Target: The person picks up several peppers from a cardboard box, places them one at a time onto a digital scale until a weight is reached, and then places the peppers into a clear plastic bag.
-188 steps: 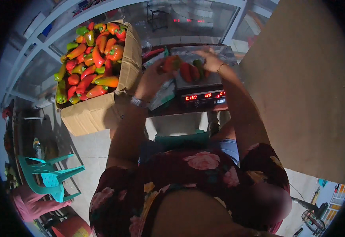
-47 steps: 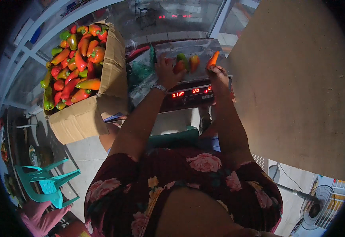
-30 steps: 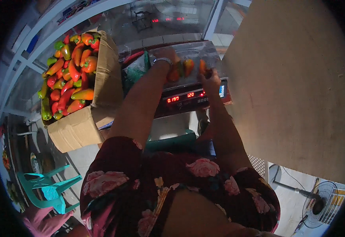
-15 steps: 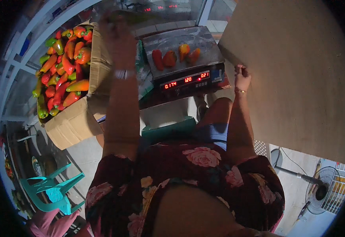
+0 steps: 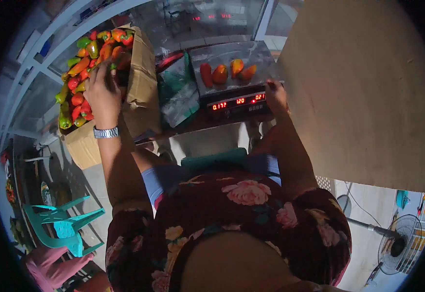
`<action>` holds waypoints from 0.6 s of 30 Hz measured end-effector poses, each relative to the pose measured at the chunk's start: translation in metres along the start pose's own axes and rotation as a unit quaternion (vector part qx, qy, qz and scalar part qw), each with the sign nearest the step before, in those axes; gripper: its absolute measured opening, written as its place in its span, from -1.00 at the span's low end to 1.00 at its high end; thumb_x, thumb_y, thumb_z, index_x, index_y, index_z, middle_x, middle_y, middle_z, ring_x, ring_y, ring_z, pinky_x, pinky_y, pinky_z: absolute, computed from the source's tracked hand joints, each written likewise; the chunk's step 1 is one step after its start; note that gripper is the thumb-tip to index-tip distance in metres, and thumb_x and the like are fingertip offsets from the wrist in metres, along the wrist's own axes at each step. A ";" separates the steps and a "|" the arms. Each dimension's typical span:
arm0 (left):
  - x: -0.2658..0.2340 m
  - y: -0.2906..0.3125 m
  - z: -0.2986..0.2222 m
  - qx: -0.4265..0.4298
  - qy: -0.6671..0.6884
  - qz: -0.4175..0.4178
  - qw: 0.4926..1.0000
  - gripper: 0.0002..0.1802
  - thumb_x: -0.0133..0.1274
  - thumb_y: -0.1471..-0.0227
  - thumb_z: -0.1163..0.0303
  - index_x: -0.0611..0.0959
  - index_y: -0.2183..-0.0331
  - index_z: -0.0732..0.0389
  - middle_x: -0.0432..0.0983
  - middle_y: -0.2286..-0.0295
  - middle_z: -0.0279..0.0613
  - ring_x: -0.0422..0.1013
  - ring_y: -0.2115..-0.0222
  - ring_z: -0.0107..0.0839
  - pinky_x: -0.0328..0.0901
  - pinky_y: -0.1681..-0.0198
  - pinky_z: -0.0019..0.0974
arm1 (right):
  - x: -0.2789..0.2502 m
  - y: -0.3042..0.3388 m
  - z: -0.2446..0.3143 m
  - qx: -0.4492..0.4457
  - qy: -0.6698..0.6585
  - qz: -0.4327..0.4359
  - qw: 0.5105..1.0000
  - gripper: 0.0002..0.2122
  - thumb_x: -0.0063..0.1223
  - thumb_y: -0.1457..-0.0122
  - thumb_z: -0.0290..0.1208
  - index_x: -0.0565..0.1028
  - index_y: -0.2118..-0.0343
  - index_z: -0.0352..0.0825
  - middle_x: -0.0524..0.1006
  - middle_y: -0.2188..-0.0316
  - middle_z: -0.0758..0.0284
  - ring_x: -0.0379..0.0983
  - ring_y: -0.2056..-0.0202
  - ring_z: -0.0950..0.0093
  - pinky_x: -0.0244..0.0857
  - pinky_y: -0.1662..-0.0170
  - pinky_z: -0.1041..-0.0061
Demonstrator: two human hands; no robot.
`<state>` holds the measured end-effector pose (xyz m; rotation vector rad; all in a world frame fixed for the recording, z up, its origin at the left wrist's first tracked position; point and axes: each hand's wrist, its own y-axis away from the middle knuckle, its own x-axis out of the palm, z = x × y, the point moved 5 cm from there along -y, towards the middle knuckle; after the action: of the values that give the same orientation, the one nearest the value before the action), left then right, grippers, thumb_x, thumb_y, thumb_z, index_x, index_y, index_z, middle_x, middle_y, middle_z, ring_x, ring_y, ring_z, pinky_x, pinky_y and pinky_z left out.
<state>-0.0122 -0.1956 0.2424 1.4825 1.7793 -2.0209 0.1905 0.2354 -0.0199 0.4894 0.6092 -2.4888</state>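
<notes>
"Peppers, long-bodied, glossy, in red, orange and green [image 5: 78, 66], fill the brown cardboard carton [image 5: 143, 73] at ten o'clock from your body. Your left hand [image 5: 103, 90] is over its right-hand part, back upward, fingers pointing to twelve."

"Does it hold one?"

"I cannot tell: your fingers are bent, partly spread, and hide what lies under them. The clearest whole one close by is orange, between ten and eleven o'clock from that hand, its long axis running from eight to two."

"And your right hand [image 5: 276, 96]?"

"By the front right corner of the black electronic scale with red digits [image 5: 228, 113], fingers curled narrow. Whether they grip or press anything, I cannot make out."

"Which hand is nearer the four loose red-to-yellow peppers [image 5: 220, 74] on the flat grey metal plate [image 5: 256, 52]?"

"Your right, with that row at ten o'clock from it. From your left they lie at nearly three, beyond the crumpled green plastic bag [image 5: 177, 92]. Their axes differ: the leftmost red pepper [image 5: 206, 74] runs twelve to six, the rightmost orange pepper [image 5: 248, 73] eight to two."
</notes>
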 end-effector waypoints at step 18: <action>0.295 -0.006 -0.195 0.040 0.294 0.355 0.886 -0.56 0.15 0.25 0.03 0.63 0.34 0.14 0.52 0.32 -0.14 0.43 0.25 -0.23 0.27 0.16 -0.28 | 0.032 -0.146 0.077 0.071 0.167 0.132 0.975 -0.55 0.09 0.18 0.03 0.56 0.39 -0.32 0.54 0.35 0.19 0.47 0.27 0.28 0.30 0.21 0.42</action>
<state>-0.0574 0.1122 0.0749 2.4832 0.9760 -1.3561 0.0661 0.2938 0.0766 0.9905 0.4559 -2.2203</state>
